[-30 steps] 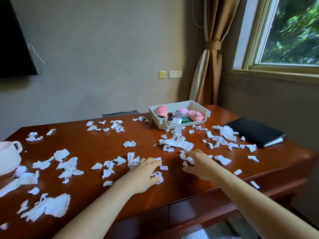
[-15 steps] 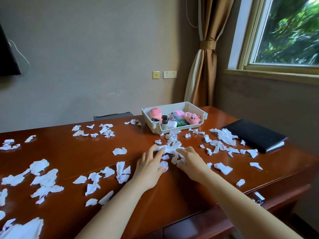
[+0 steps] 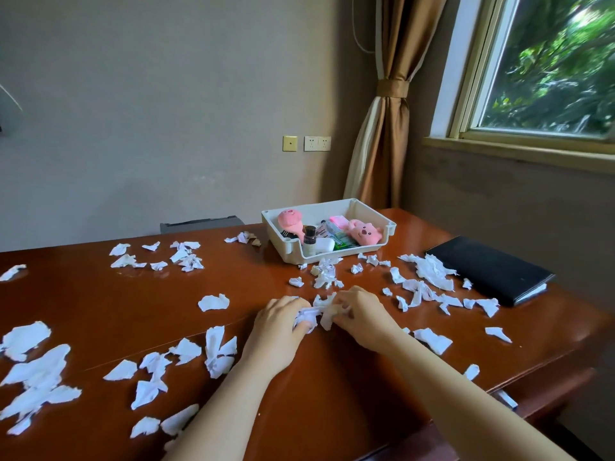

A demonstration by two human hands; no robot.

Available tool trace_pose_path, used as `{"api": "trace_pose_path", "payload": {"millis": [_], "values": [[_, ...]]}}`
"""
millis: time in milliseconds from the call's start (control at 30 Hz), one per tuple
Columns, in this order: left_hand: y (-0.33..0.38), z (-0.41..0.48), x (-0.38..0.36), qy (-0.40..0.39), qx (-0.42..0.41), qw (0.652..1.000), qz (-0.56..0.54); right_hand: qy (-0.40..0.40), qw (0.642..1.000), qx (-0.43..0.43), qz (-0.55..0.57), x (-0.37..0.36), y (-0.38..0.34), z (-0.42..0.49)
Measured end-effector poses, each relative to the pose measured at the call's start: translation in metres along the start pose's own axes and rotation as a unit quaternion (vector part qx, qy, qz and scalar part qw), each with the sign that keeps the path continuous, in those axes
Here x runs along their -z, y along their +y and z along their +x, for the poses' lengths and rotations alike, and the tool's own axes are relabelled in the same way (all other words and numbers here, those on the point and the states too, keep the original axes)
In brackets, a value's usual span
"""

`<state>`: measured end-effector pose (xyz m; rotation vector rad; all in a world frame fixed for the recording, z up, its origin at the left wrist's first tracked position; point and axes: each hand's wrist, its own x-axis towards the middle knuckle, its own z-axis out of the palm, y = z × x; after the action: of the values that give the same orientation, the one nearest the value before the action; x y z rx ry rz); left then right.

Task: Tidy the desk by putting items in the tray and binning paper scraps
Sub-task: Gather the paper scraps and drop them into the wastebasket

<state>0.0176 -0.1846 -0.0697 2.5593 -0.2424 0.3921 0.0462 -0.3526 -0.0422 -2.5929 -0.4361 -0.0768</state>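
We hold a bunch of paper scraps (image 3: pixel 316 312) at mid-bench, our left grip (image 3: pixel 279 327) and right grip (image 3: pixel 362 319) both curled round it from either side. The white tray (image 3: pixel 332 205) behind already carries pink plush toys (image 3: pixel 364 231) and a small bottle (image 3: pixel 309 239), so that half looks mostly done. Binning has barely started, we judge: loose scraps (image 3: pixel 216 352) litter the bench (image 3: pixel 299 404) widely, a black notebook (image 3: pixel 489 271) lies out, and no bin is in view.

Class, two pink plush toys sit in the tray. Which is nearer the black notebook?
The pink toy with the dark nose, at the tray's right end; the other pink toy sits at the left end, far from the notebook.
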Motion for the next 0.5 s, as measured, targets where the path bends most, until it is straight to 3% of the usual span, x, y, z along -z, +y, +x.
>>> {"api": "trace_pose_path", "payload": {"millis": [200,500], "values": [[-0.002,-0.004,0.009,0.015,-0.007,1.0,0.021,-0.024,1.0,-0.008,0.012,0.013,-0.004,0.0],[-0.002,-0.001,0.012,-0.006,-0.033,0.998,0.056,-0.086,0.988,-0.062,-0.11,0.011,-0.019,0.011]]}}
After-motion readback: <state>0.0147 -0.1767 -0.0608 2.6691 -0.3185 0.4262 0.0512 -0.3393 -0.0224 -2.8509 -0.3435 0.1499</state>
